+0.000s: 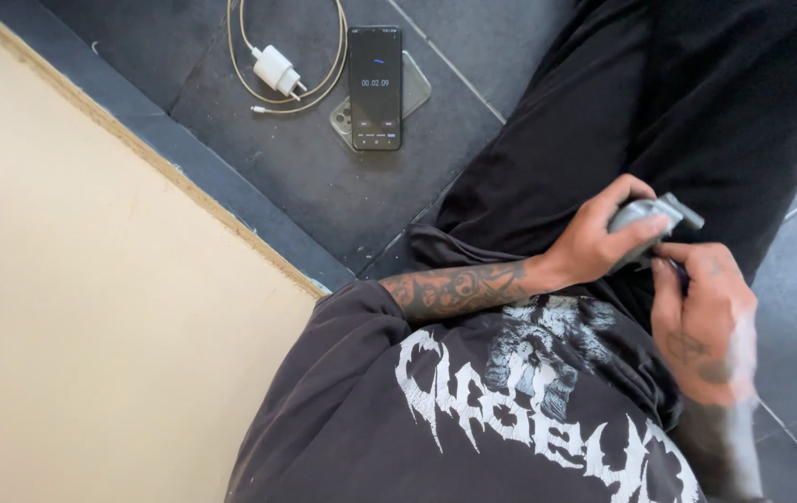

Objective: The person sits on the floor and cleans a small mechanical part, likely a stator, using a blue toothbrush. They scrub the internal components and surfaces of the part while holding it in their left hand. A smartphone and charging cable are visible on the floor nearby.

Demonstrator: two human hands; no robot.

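My left hand point(594, 244), wrist bent, clasps a small grey device point(645, 222); my right hand point(708, 321) pinches its lower edge.

Holding both forearms bent inward over the lap, left hand point(594, 244) curled closed (fingers wrapped), right hand point(704, 317) pinching beside it.

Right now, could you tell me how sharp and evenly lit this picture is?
Head view: soft, even daylight, no hard shadows; the black smartphone on the dark tiled floor is crisp; the right hand is slightly motion-blurred beside the small grey gadget in the left hand.
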